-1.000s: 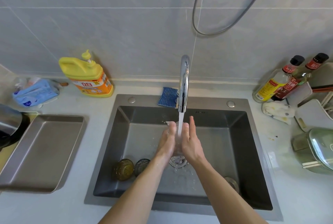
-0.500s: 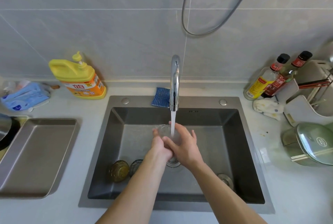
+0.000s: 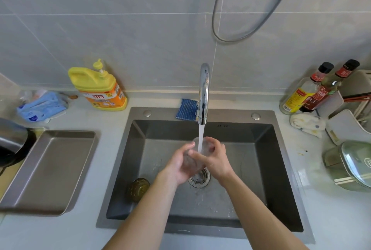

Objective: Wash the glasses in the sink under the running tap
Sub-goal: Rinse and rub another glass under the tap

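Clear glass (image 3: 206,146): directly under tap (image 3: 204,93), in its stream, raised off the sink (image 3: 281,169) floor.
Left hand (image 3: 177,167): curled round the clear glass.
Right hand (image 3: 217,159): likewise grips it.
Amber glass (image 3: 138,189): sink floor, down-left of tap.

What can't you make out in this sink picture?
Head view only:
- Clear glass: lower half covered by the left hand and right hand gripping it.
- Amber glass: right edge hidden behind the left forearm.
- Metal pot: cut off by the left edge.
- Bottles: label print too small to read.
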Demonstrator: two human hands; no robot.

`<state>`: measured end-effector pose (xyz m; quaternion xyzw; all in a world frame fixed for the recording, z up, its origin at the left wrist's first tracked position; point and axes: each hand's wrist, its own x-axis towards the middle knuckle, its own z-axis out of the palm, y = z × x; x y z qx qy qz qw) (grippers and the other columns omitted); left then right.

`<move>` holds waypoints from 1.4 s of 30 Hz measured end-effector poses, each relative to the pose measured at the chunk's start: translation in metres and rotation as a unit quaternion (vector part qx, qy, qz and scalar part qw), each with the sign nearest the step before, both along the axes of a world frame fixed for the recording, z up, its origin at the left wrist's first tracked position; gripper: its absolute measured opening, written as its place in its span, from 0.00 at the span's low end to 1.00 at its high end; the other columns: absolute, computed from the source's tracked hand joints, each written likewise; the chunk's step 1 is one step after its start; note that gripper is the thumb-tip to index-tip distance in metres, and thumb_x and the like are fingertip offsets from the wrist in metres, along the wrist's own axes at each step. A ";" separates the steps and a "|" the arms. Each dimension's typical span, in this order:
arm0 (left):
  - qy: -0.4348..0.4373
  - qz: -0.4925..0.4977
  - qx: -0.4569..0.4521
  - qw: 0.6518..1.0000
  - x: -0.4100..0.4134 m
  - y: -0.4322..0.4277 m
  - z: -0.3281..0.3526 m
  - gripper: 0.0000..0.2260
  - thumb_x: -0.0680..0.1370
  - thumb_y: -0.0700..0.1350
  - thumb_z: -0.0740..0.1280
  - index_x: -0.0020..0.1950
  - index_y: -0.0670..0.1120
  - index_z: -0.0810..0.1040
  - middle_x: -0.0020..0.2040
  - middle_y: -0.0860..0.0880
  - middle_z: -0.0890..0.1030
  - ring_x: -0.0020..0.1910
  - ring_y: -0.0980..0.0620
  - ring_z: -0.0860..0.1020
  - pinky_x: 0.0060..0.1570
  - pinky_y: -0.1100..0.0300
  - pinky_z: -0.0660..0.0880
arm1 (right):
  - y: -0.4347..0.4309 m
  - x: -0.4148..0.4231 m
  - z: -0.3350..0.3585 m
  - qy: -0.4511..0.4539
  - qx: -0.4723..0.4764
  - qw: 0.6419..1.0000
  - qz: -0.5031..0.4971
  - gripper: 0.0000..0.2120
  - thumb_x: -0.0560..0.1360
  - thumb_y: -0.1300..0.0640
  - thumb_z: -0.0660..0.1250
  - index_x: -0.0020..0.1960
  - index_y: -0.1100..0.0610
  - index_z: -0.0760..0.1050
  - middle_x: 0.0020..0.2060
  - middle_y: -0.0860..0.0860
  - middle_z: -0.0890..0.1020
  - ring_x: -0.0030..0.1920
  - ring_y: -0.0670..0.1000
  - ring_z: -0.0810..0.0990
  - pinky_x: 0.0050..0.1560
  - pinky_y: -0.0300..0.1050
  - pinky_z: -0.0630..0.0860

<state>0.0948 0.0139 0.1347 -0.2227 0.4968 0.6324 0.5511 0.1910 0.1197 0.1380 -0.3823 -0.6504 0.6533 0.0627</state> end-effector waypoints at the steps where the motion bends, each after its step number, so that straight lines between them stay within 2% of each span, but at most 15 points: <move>1: 0.004 0.029 -0.028 0.999 0.001 0.002 -0.003 0.21 0.74 0.53 0.76 0.59 0.39 0.83 0.54 0.42 0.83 0.44 0.46 0.82 0.55 0.49 0.81 | -0.002 -0.001 0.000 -0.003 0.024 1.000 -0.012 0.36 0.67 0.53 0.84 0.69 0.55 0.70 0.57 0.51 0.74 0.54 0.47 0.77 0.50 0.34 0.76; 4: 0.023 0.107 -0.089 0.990 0.005 0.008 -0.010 0.21 0.79 0.56 0.70 0.60 0.39 0.81 0.48 0.40 0.87 0.48 0.41 0.84 0.62 0.46 0.80 | -0.007 -0.001 -0.002 0.004 0.010 1.000 -0.005 0.22 0.69 0.57 0.82 0.58 0.57 0.78 0.43 0.53 0.86 0.43 0.54 0.86 0.49 0.47 0.84; 7: 0.037 0.107 -0.102 0.988 0.010 0.011 -0.014 0.21 0.78 0.56 0.71 0.56 0.38 0.82 0.41 0.42 0.86 0.42 0.43 0.83 0.51 0.50 0.81 | -0.004 0.000 0.001 -0.004 0.039 0.994 0.102 0.05 0.76 0.53 0.76 0.49 0.54 0.86 0.41 0.49 0.89 0.43 0.48 0.87 0.52 0.50 0.83; 13: 0.024 0.027 -0.099 0.994 0.010 0.006 -0.016 0.20 0.78 0.57 0.73 0.56 0.40 0.86 0.49 0.39 0.88 0.48 0.41 0.86 0.60 0.46 0.82 | 0.013 -0.004 0.015 -0.127 0.161 0.868 0.453 0.06 0.78 0.53 0.71 0.55 0.49 0.80 0.47 0.47 0.82 0.47 0.49 0.79 0.51 0.42 0.76; 16: -0.010 0.051 -0.095 0.994 0.016 0.007 -0.021 0.23 0.77 0.60 0.72 0.58 0.40 0.86 0.47 0.39 0.88 0.43 0.43 0.87 0.52 0.49 0.83 | 0.009 -0.012 0.017 -0.149 0.213 0.857 0.444 0.04 0.77 0.60 0.69 0.51 0.54 0.79 0.51 0.54 0.81 0.52 0.55 0.80 0.53 0.48 0.78; 18: -0.041 0.088 -0.076 0.992 0.020 0.012 -0.022 0.26 0.78 0.62 0.69 0.59 0.39 0.84 0.43 0.38 0.88 0.46 0.42 0.85 0.49 0.50 0.80 | 0.001 -0.015 0.011 -0.148 0.235 0.870 0.408 0.12 0.79 0.63 0.64 0.61 0.63 0.77 0.61 0.62 0.78 0.61 0.61 0.78 0.66 0.54 0.75; 21: -0.055 0.095 -0.087 0.990 0.014 0.014 -0.024 0.26 0.79 0.63 0.67 0.48 0.38 0.82 0.33 0.39 0.85 0.41 0.43 0.83 0.46 0.52 0.77 | -0.013 -0.014 -0.003 -0.157 0.256 0.864 0.404 0.20 0.83 0.58 0.59 0.72 0.67 0.68 0.62 0.68 0.79 0.63 0.67 0.78 0.64 0.57 0.75; 24: -0.037 0.077 -0.105 0.991 0.003 0.009 -0.029 0.27 0.80 0.63 0.67 0.54 0.38 0.84 0.34 0.42 0.85 0.29 0.45 0.83 0.39 0.54 0.80 | -0.001 -0.008 -0.007 -0.089 0.379 0.795 0.465 0.19 0.85 0.45 0.57 0.67 0.56 0.75 0.59 0.60 0.83 0.62 0.62 0.80 0.67 0.53 0.71; 27: -0.034 0.114 -0.125 0.985 -0.004 0.009 -0.031 0.26 0.80 0.63 0.67 0.59 0.40 0.83 0.37 0.43 0.86 0.32 0.45 0.81 0.31 0.57 0.75 | 0.007 -0.004 -0.012 -0.107 0.543 0.684 0.475 0.26 0.86 0.40 0.51 0.73 0.54 0.73 0.63 0.50 0.84 0.71 0.50 0.76 0.83 0.55 0.46; 28: -0.038 0.129 -0.118 0.984 -0.004 0.012 -0.029 0.27 0.80 0.64 0.67 0.59 0.40 0.83 0.37 0.43 0.86 0.32 0.46 0.81 0.29 0.57 0.75 | 0.004 -0.006 -0.017 -0.134 0.539 0.697 0.453 0.26 0.86 0.41 0.50 0.74 0.55 0.71 0.62 0.51 0.84 0.70 0.51 0.77 0.82 0.57 0.45; 30: -0.045 0.125 -0.115 0.984 -0.003 0.019 -0.026 0.28 0.78 0.66 0.67 0.56 0.39 0.83 0.37 0.42 0.85 0.32 0.47 0.80 0.27 0.57 0.75 | -0.007 -0.015 -0.022 -0.150 0.409 0.815 0.381 0.17 0.84 0.49 0.58 0.68 0.54 0.75 0.58 0.53 0.85 0.66 0.56 0.80 0.80 0.56 0.56; 33: -0.044 0.146 -0.106 0.983 0.000 0.021 -0.027 0.27 0.79 0.65 0.67 0.51 0.40 0.82 0.35 0.39 0.86 0.42 0.43 0.83 0.41 0.53 0.78 | -0.010 -0.016 -0.013 -0.027 0.032 0.978 0.206 0.20 0.77 0.65 0.68 0.66 0.53 0.73 0.49 0.52 0.86 0.57 0.53 0.84 0.63 0.49 0.79; 35: -0.019 0.153 -0.096 0.983 -0.002 0.021 -0.028 0.27 0.77 0.65 0.70 0.54 0.40 0.82 0.38 0.38 0.86 0.45 0.40 0.84 0.49 0.49 0.80 | -0.003 -0.005 -0.005 0.029 -0.022 0.976 0.213 0.22 0.79 0.65 0.70 0.70 0.50 0.76 0.53 0.48 0.87 0.59 0.48 0.84 0.66 0.48 0.78; 39: 0.003 0.143 -0.125 0.982 -0.006 0.021 -0.024 0.27 0.75 0.64 0.74 0.58 0.42 0.83 0.44 0.41 0.88 0.34 0.42 0.87 0.30 0.54 0.82 | 0.013 0.010 -0.010 -0.133 0.393 0.821 0.392 0.16 0.85 0.41 0.57 0.66 0.39 0.78 0.69 0.38 0.76 0.74 0.41 0.69 0.80 0.68 0.41; 42: 0.002 0.132 -0.118 0.984 -0.007 0.026 -0.023 0.29 0.75 0.66 0.72 0.55 0.39 0.82 0.41 0.40 0.86 0.32 0.44 0.83 0.40 0.53 0.85 | 0.000 0.000 -0.010 -0.082 0.333 0.881 0.325 0.13 0.83 0.55 0.62 0.63 0.44 0.82 0.61 0.43 0.84 0.66 0.47 0.79 0.79 0.59 0.60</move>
